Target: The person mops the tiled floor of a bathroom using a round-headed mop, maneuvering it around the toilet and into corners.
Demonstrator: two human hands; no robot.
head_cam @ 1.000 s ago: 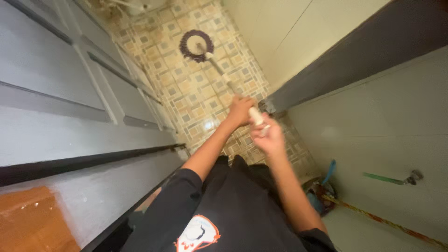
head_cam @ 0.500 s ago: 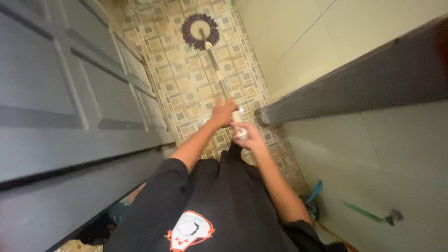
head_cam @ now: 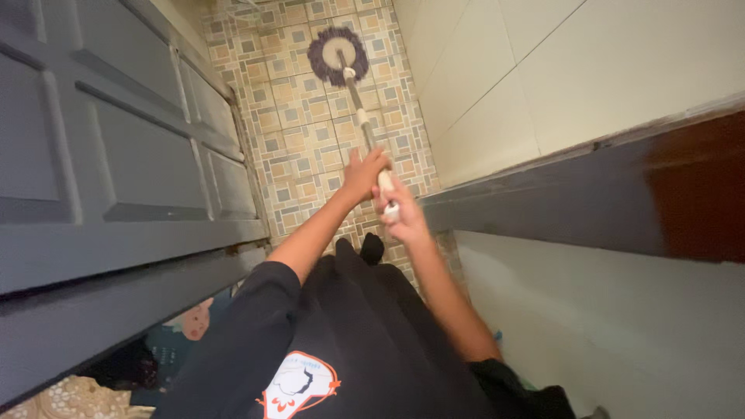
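Observation:
A round mop head [head_cam: 337, 56] with dark purple strands lies flat on the patterned tile floor [head_cam: 295, 116] far ahead of me. Its pale handle [head_cam: 361, 116] runs back toward me. My left hand [head_cam: 363, 172] grips the handle higher along the shaft, and my right hand [head_cam: 402, 213] is closed around the handle's top end just behind it. Both arms reach out over my black shirt [head_cam: 341, 334].
A grey panelled door [head_cam: 116, 155] stands open along the left. A white tiled wall [head_cam: 543, 70] and a dark door frame [head_cam: 574, 202] close in on the right, leaving a narrow strip of floor. Patterned cloth [head_cam: 70, 396] shows at bottom left.
The view has tilted and shifted, so the green tap and the hose at right dropped out of sight. My hands stayed on the handle and the mop head sits slightly farther up the floor.

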